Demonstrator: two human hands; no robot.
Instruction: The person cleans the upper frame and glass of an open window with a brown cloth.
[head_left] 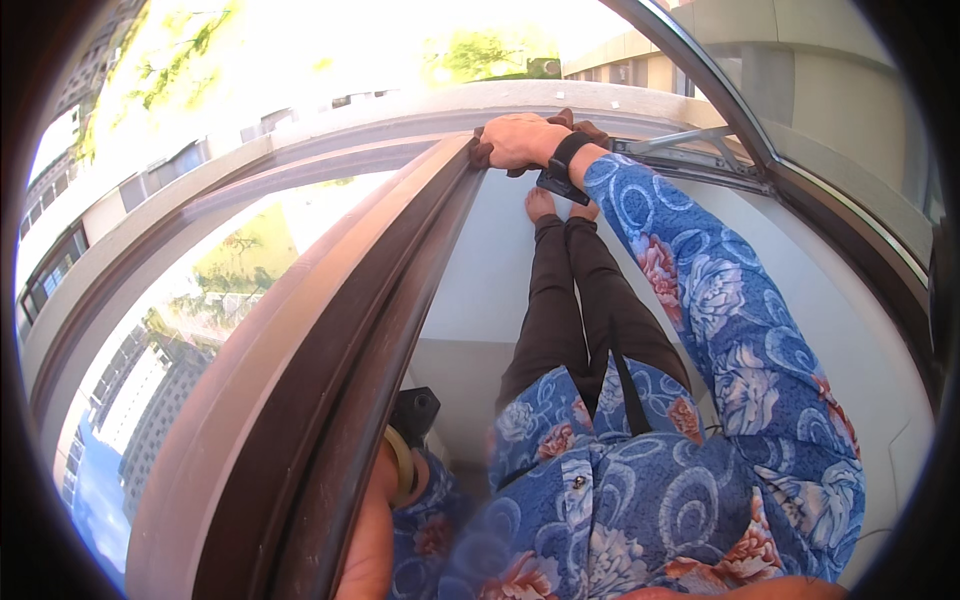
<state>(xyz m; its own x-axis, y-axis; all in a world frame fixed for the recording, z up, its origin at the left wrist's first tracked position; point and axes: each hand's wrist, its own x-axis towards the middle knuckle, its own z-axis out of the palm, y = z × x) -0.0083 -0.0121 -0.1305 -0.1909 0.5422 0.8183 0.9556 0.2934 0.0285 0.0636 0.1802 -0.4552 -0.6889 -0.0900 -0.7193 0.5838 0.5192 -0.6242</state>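
My right hand (520, 141) is closed round a crumpled brown cloth (588, 128), parts of which stick out on both sides of the fingers. It presses at the far end of the brown window sash (335, 385), which stands swung out on my left. A dark strap with a small black box (565, 178) sits on my right wrist. Low on the left, partly behind the sash, is my left hand (366, 545). Its fingers are hidden. A gold bangle (403, 466) and another black box (415, 411) are at that wrist.
A metal stay arm (675, 142) joins the frame right of my hand. The dark outer window frame (765, 150) curves along the right. My bare feet (541, 205) stand on a pale surface (470, 270) by the sill. Buildings and trees are outside; the sash glass (225, 290) reflects them.
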